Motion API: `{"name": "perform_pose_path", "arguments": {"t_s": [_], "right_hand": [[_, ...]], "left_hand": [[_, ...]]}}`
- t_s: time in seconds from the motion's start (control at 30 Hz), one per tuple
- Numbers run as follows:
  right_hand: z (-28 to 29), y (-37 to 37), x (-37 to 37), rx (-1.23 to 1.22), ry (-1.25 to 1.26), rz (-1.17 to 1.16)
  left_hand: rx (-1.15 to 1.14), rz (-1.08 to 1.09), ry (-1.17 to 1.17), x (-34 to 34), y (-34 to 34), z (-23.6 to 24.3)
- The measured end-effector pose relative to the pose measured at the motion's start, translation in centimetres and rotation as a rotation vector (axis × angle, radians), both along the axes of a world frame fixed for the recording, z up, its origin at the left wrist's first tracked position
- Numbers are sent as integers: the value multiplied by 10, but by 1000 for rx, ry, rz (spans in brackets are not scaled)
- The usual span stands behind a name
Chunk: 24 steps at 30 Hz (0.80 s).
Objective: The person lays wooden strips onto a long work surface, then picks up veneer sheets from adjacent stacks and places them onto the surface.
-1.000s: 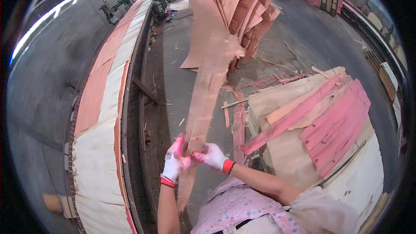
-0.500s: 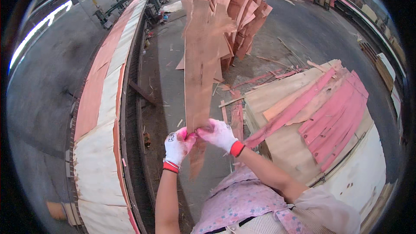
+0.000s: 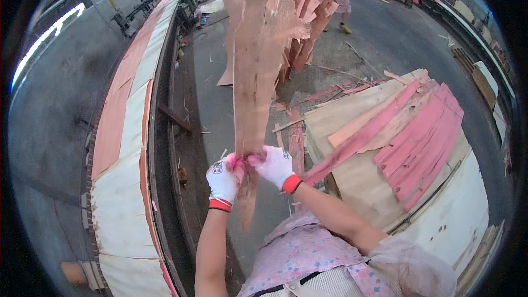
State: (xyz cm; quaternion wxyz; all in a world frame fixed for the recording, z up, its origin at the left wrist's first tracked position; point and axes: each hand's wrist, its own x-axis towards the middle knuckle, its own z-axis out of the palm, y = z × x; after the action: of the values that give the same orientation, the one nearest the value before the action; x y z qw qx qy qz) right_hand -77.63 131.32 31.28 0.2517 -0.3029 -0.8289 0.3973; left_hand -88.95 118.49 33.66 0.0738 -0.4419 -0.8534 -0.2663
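A long, narrow sheet of brownish wood veneer point(image 3: 253, 82) stretches away from me, wide and ragged at its far end and tapering to a point below my hands. My left hand point(image 3: 224, 177), in a white glove with pink-stained fingertips and a red cuff, pinches its left edge. Close beside it, my right hand point(image 3: 271, 168), gloved alike, grips the veneer from the right. Both hands are closed and nearly touch each other. Behind the held sheet stands a tall bundle of reddish veneer sheets point(image 3: 301, 19), partly hidden by it.
On the left runs a long conveyor-like bench point(image 3: 118, 209) covered in pale and pink veneer. A low stack point(image 3: 357, 170) at right bears pink veneer strips point(image 3: 423, 143). Wood scraps point(image 3: 330, 96) litter the floor. Another person point(image 3: 338, 0) is at the far end, partly out of frame.
My hands have shifted slightly left and stay on the veneer. The view has moved a little, and another person now shows more fully at the back.
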Motion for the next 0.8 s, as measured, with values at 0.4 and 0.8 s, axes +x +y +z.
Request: {"name": "perform_pose_path", "arguments": {"t_s": [0.4, 0.8], "right_hand": [[-83, 31, 3, -849, 386, -156], [1, 27, 33, -856, 396, 312]], "left_hand": [[272, 94, -457, -70, -53, 22], [369, -252, -880, -29, -30, 57]]}}
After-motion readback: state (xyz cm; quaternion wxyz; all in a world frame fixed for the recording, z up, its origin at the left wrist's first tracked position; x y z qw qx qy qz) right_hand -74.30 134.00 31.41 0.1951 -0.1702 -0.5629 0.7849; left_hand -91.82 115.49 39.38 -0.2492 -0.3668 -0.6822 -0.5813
